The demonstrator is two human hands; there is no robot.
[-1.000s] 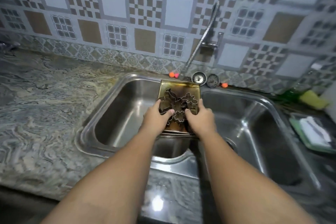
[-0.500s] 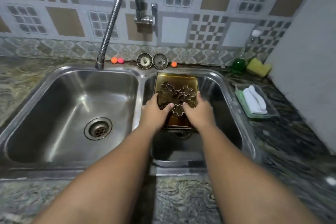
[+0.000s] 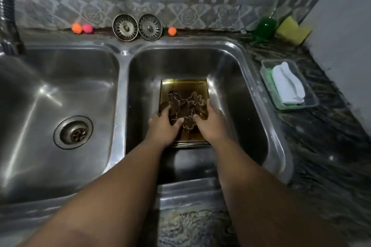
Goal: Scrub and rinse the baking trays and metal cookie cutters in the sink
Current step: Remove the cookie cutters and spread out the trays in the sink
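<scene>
A stack of golden-brown baking trays (image 3: 183,89) sits low inside the right sink basin (image 3: 230,70). Several metal cookie cutters (image 3: 193,99) lie on the top tray. My left hand (image 3: 163,128) grips the stack's near left edge, thumb over the tray's top. My right hand (image 3: 210,123) grips the near right edge the same way. Both hands cover the tray's front corners. I cannot tell whether the stack touches the basin floor.
The left basin (image 3: 50,90) holds only its drain (image 3: 73,132). A faucet hose (image 3: 8,10) hangs at the far left. Two strainer plugs (image 3: 137,27) and small coloured balls (image 3: 82,28) line the back ledge. A green soap bottle (image 3: 265,26), a yellow sponge (image 3: 291,30) and a soap dish (image 3: 289,84) sit on the right counter.
Both hands have carried the tray stack from over the sink divider rightward and down deep into the right basin. The view has tilted down and closer.
</scene>
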